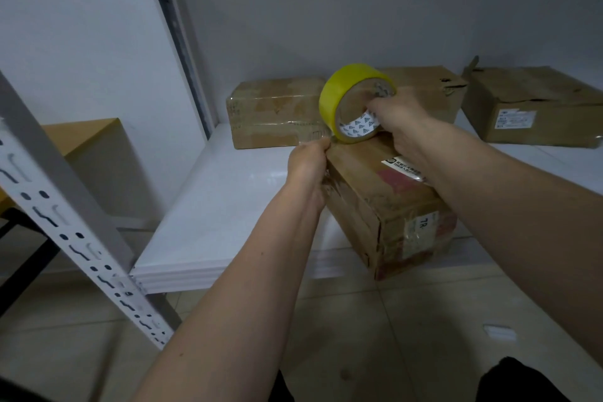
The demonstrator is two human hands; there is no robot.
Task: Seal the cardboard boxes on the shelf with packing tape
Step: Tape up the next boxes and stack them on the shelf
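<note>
Tape roll (354,101), yellow: standing on edge on the far top corner of the nearest cardboard box (388,196), being gripped by the right hand (396,121), fingers hooked through the core, presumably so the roll can turn and pay out. Free end of tape (315,134), clear and hard to make out: being pinched by the left hand (308,161) at the box's far left edge, apparently being anchored there so the strip can be drawn taut across the top seam.

Nearest cardboard box: lying askew on the white shelf (228,206), near corner overhanging the front lip, likely pulled forward for reach; bearing old labels and worn tape.

Further boxes, awaiting sealing by the look of them: one (274,111) at the back left against the wall; one (427,88) behind the roll, partly hidden; one (535,104) at the back right with a torn flap sticking up.

Surroundings: slotted grey shelf upright (65,222) crossing the left foreground; tiled floor (342,336) below; wooden piece (94,147) beyond the upright, only partly showing.
</note>
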